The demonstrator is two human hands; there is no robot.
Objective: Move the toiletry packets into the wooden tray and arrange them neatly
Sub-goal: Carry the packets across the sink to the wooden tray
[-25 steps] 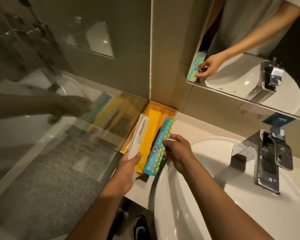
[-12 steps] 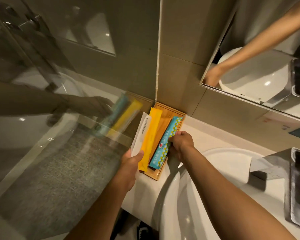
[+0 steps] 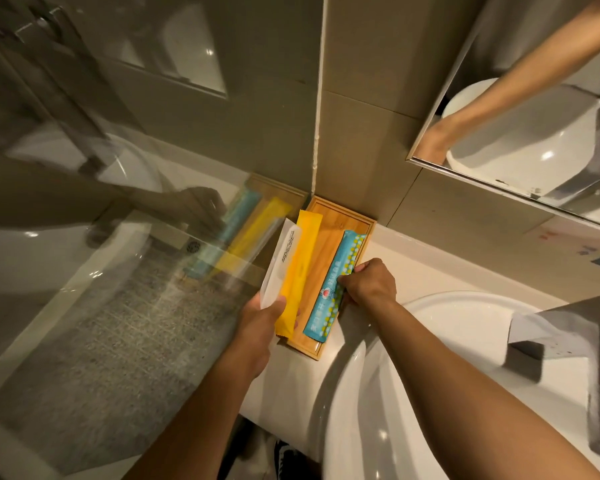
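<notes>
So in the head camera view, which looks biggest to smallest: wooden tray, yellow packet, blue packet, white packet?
1. Wooden tray
2. Yellow packet
3. Blue packet, nearly matching the yellow; unsure
4. White packet, partly hidden behind the yellow, so unsure

White counter (image 3: 426, 268), wooden tray (image 3: 329, 247) in its corner beside sink basin (image 3: 465, 341).

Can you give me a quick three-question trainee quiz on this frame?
1. True or false: the blue packet lies along the right side of the wooden tray.
2. Which packets does the left hand hold? A) blue only B) white packet and yellow packet C) none
3. Fill in: the tray sits in the corner, left of the white ____.

Key: 1 true, with the right hand on it. 2 B. 3 sink.
</notes>
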